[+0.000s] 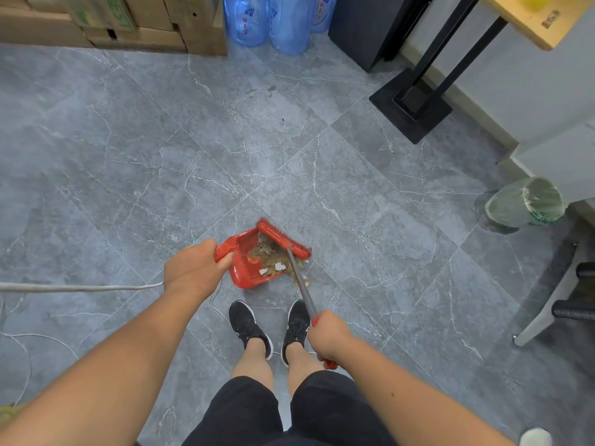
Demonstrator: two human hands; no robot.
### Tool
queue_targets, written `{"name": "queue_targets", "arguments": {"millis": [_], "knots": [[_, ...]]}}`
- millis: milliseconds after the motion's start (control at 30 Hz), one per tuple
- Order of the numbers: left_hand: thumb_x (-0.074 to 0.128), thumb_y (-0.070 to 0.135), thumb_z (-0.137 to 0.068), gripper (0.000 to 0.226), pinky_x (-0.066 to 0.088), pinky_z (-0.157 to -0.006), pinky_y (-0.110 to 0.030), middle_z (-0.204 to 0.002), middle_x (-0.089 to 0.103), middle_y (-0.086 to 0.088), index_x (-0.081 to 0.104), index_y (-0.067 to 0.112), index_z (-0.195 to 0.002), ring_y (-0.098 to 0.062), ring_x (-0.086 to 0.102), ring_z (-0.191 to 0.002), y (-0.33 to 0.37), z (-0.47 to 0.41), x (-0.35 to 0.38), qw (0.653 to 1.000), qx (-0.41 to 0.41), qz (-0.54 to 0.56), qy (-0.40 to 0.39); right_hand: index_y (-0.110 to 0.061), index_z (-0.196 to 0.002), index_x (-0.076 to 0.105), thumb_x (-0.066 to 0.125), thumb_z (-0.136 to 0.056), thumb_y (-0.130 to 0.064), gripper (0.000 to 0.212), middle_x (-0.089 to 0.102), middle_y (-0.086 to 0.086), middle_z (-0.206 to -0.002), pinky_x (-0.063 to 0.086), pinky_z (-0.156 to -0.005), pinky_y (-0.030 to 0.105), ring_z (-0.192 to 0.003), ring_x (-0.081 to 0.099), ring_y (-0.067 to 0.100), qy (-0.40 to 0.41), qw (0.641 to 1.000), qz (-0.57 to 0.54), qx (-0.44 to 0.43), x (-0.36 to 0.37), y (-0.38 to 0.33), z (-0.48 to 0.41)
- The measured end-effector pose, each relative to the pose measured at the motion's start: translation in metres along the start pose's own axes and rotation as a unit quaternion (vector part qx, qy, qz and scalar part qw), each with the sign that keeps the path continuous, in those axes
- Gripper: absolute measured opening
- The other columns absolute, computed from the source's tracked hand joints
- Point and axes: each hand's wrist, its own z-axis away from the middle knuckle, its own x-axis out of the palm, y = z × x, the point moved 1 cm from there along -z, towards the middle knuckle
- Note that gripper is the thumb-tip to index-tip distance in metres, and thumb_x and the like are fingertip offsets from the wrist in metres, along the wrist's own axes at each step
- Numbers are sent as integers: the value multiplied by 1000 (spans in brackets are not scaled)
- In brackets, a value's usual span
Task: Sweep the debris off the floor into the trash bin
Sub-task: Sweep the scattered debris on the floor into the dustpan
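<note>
A red dustpan [244,272] lies on the grey floor just ahead of my feet. My left hand [193,268] grips its red handle. Brown leaves and white paper scraps, the debris [275,263], sit mostly inside the pan, with a few bits on the floor at its right lip. A red broom head [283,238] rests across the pan's mouth over the debris. My right hand [326,338] grips the broom's metal shaft at its red grip. A trash bin [524,202] lined with a clear bag stands at the right by the wall.
Cardboard boxes [112,20] and blue water jugs [273,20] line the far wall. A black stand base [412,104] is at the upper right. A chair leg [547,304] is at the right edge. A pale cord [80,288] crosses the floor at left.
</note>
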Motion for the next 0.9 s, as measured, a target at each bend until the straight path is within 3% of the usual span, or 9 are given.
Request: {"name": "queue_targets", "arguments": {"millis": [267,400,567,700,900], "knots": [[44,70,-91,50,48,-64,-33,-67,56,2,46,22,-75,-26,59,-67,-12,3,-1,1000,1,-8,-10,-14,-79,48,44,-85,2,18,44,9,-57,30,-41,21,-34,42,19,3,992,-129,7,-22,6,6],[44,78,-86,55,52,-68,-34,-72,60,1,48,23,-78,-26,62,-72,-19,-1,-4,999,1,-26,-33,-10,-88,55,43,-89,0,15,46,10,-62,32,-41,21,-33,43,19,9,990,-139,10,-28,1,10],[48,71,-89,51,53,-71,-38,-75,61,-2,50,22,-79,-28,62,-74,-22,-3,-6,998,26,-26,-51,0,-108,61,43,-94,-2,23,51,14,-63,33,-42,22,-44,44,21,3,985,-170,29,-35,-5,8],[50,69,-90,51,51,-69,-38,-77,63,-6,52,20,-77,-32,61,-74,-20,-8,-9,997,47,-26,-47,6,-107,61,45,-91,4,22,50,14,-59,30,-43,23,-41,41,19,1,981,-192,38,-51,-15,5],[57,52,-95,38,45,-66,-38,-74,56,-3,51,17,-81,-32,56,-73,-20,-20,-17,993,79,-59,-58,0,-99,59,52,-94,0,8,51,14,-60,32,-46,25,-44,40,19,-14,981,-188,55,-67,-31,8]]}}
